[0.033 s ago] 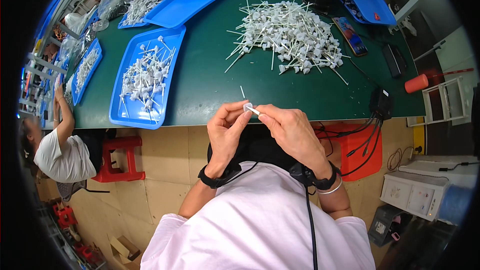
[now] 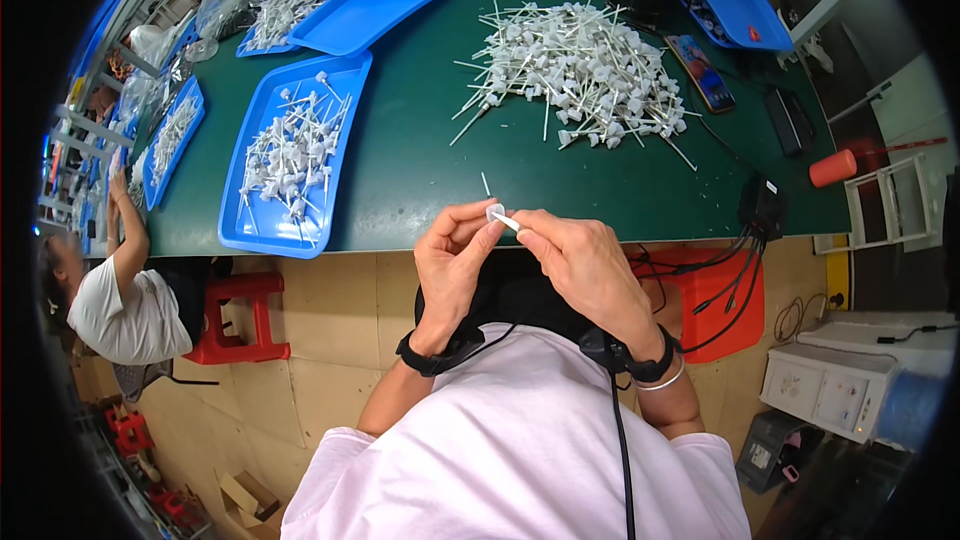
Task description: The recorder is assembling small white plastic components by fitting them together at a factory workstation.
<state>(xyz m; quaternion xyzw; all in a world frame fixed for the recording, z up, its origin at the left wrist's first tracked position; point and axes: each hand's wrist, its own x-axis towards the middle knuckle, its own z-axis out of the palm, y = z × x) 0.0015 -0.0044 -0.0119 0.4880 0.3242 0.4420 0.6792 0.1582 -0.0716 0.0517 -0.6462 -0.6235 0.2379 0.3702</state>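
Observation:
My left hand (image 2: 450,265) is closed, pinching a small white plastic cap (image 2: 493,210) just past the table's near edge. A thin white stem (image 2: 486,185) sticks up beyond the fingers, seemingly from that cap. In the closed fingers of my right hand (image 2: 592,265) is a short white pointed stick (image 2: 508,222), its tip at the cap. Whether the tip goes inside cannot be made out. Farther off to the right lies a large heap of white stemmed caps (image 2: 580,70). A blue tray (image 2: 268,230) on the left carries more of these pieces.
More blue trays (image 2: 375,15) stand at the back left, near plastic bags. A phone (image 2: 700,72), a black box (image 2: 790,122) and a cable hub (image 2: 763,208) are on the right of the green table (image 2: 400,160). A co-worker (image 2: 130,310) sits far left.

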